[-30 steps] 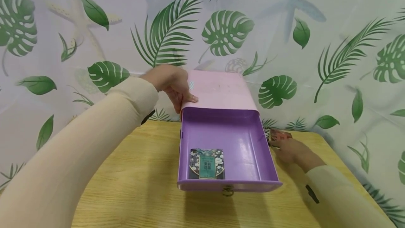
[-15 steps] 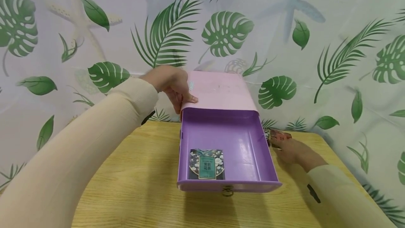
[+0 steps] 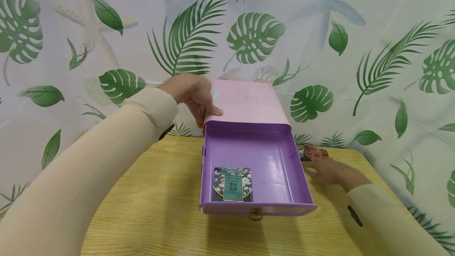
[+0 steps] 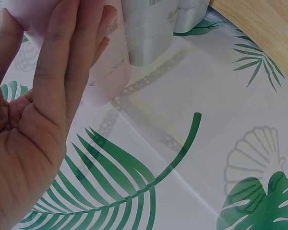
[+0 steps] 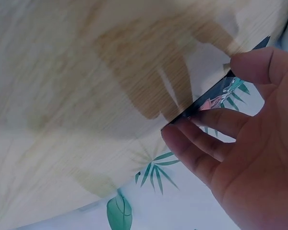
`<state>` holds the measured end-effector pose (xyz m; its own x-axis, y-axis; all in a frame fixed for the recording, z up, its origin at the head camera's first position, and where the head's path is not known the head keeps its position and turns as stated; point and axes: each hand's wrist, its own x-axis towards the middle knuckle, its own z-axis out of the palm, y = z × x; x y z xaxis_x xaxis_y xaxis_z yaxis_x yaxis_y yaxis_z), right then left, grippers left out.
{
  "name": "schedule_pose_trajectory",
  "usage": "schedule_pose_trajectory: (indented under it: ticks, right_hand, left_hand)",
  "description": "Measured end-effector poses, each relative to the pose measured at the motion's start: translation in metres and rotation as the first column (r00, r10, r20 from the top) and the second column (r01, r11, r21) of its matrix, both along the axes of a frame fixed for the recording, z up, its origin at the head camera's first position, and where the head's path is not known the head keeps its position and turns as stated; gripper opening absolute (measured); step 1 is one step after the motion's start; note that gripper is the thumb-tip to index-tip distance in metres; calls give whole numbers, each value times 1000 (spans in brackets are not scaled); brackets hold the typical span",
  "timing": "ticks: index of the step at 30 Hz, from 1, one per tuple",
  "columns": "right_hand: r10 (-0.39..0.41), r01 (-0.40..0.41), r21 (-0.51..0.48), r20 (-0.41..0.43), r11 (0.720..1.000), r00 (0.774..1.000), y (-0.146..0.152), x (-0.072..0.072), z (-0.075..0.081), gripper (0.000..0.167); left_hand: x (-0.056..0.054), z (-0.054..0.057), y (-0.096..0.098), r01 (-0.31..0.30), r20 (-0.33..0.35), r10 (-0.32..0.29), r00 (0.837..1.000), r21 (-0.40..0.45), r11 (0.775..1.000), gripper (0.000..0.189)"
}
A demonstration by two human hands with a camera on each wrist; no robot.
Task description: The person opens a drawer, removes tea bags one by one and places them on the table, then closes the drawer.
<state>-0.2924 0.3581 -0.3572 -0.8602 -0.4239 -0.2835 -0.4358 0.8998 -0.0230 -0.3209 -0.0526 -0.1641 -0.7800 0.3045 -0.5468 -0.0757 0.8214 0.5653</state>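
A pink box (image 3: 249, 100) stands at the back of the table, its purple drawer (image 3: 249, 149) pulled out toward me. My left hand (image 3: 199, 96) holds the box's front left corner, thumb on top and fingers down the side; the left wrist view shows those fingers nearly straight. Flat in the drawer's front left corner lies a dark floral tea packet (image 3: 232, 185) with a green label. Right of the drawer, my right hand (image 3: 325, 171) pinches a second tea packet (image 3: 316, 153), dark with a red label. In the right wrist view, thumb and fingertips meet that packet's edge (image 5: 213, 101).
The wooden table (image 3: 142, 192) extends on both sides of the box, its right edge just beyond my right hand. A leaf-printed cloth (image 3: 320, 31) hangs right behind. A small ring pull (image 3: 256, 214) hangs from the drawer front.
My right hand has shifted slightly right and toward me, and more of the red-labelled packet shows. The left hand, box and drawer stay where they were.
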Motion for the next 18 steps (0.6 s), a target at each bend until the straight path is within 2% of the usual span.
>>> schedule_pose_trajectory:
  ticks: [7,18]
  right_hand:
    - [5,-5,-22,-23,1000,1000,8,0,-4,41]
    - [98,-104,-63,-86,993,991,23,-6,-13,40]
  left_hand:
    - [1,1,-1,8,2,-8,1000,-6,1000,46]
    - [1,1,0,0,3,0,1000,-4,1000,46]
